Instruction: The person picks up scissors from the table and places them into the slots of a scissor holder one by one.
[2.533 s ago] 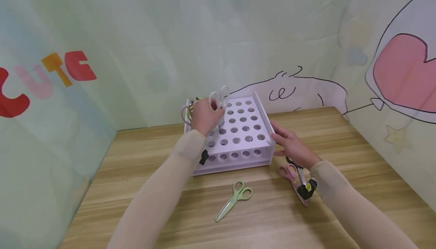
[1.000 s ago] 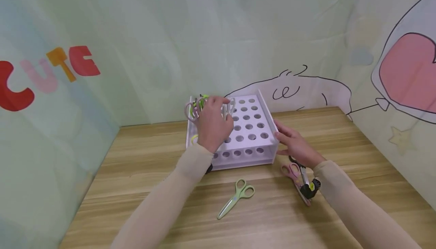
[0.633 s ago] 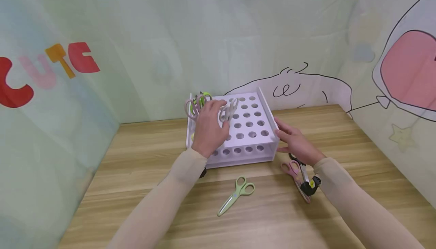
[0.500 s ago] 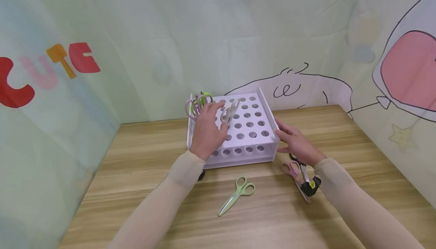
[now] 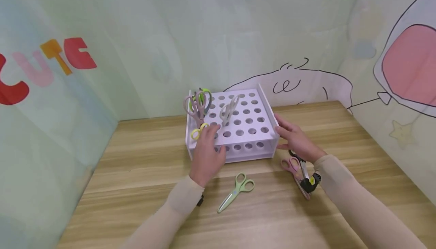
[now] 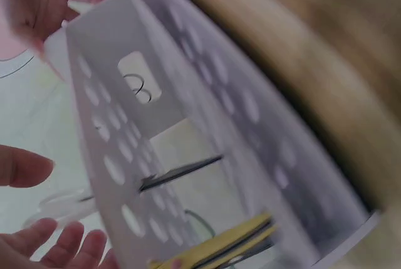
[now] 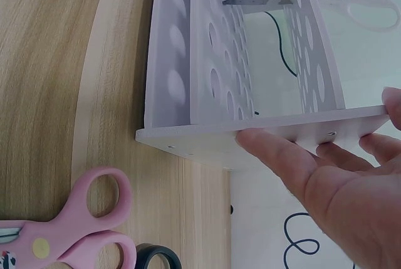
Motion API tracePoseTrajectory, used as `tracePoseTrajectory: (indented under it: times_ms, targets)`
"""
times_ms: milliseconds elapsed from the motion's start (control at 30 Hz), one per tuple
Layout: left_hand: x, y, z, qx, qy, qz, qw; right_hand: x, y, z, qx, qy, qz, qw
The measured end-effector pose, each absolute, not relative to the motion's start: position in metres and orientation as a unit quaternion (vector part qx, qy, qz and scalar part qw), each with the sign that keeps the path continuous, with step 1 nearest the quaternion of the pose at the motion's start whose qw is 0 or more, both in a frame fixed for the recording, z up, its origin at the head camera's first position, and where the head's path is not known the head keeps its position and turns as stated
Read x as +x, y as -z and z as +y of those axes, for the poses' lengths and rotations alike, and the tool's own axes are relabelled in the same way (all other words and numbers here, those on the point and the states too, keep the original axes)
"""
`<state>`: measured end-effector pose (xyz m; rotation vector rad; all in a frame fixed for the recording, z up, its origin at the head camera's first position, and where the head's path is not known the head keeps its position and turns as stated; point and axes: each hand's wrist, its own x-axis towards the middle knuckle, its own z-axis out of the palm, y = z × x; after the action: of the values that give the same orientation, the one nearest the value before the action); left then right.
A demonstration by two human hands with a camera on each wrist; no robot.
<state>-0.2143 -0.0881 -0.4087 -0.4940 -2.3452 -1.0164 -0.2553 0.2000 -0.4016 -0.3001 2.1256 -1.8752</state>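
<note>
A white rack (image 5: pixel 240 141) with a grid of round holes stands on the table. White-handled scissors (image 5: pixel 226 115) stand in one hole, leaning right, blades down between the levels. My left hand (image 5: pixel 207 160) hovers at the rack's front left, fingers spread and holding nothing, fingertips close by yellow-handled scissors (image 5: pixel 195 134). Mauve-handled scissors (image 5: pixel 198 109) and green-and-grey scissors (image 5: pixel 208 101) stand behind those. My right hand (image 5: pixel 297 142) rests against the rack's right side panel (image 7: pixel 207 143), mostly straight fingers along its outer face, one fingertip at the top edge.
Light green scissors (image 5: pixel 232 197) lie in front of the rack. Pink scissors (image 5: pixel 289 165) and black-handled scissors (image 5: pixel 304 169) lie together below my right wrist. A printed curtain (image 5: pixel 153 59) hangs behind the table (image 5: pixel 136 173).
My left hand has let go of the white-handled scissors, which now stand in a hole, and has drawn back toward the rack's front left. My right hand stays at the side panel.
</note>
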Motion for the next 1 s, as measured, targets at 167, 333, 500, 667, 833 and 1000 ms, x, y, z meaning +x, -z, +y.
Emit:
tracePoseTrajectory:
  times_ms: [167, 333, 500, 667, 833, 1000]
  targets:
    - [-0.207, 0.423, -0.086, -0.204, 0.352, -0.87, 0.281, -0.258, 0.397, 0.199, -0.108, 0.646, 0.742, 0.144]
    - [-0.201, 0.429, -0.082, -0.221, 0.356, -0.862, 0.285, -0.258, 0.396, 0.2, -0.111, 0.646, 0.741, 0.145]
    - [-0.196, 0.433, -0.08, -0.227, 0.352, -0.864, 0.279, -0.257, 0.398, 0.202, -0.11, 0.645, 0.742, 0.147]
    - [-0.193, 0.437, -0.08, -0.228, 0.353, -0.865, 0.275, -0.256, 0.399, 0.201, -0.11, 0.645, 0.742, 0.148]
    - [-0.191, 0.439, -0.081, -0.239, 0.372, -0.854, 0.274, -0.255, 0.399, 0.2, -0.107, 0.648, 0.739, 0.149]
    - [-0.19, 0.442, -0.081, -0.255, 0.389, -0.84, 0.281, -0.255, 0.399, 0.2, -0.109, 0.648, 0.739, 0.148]
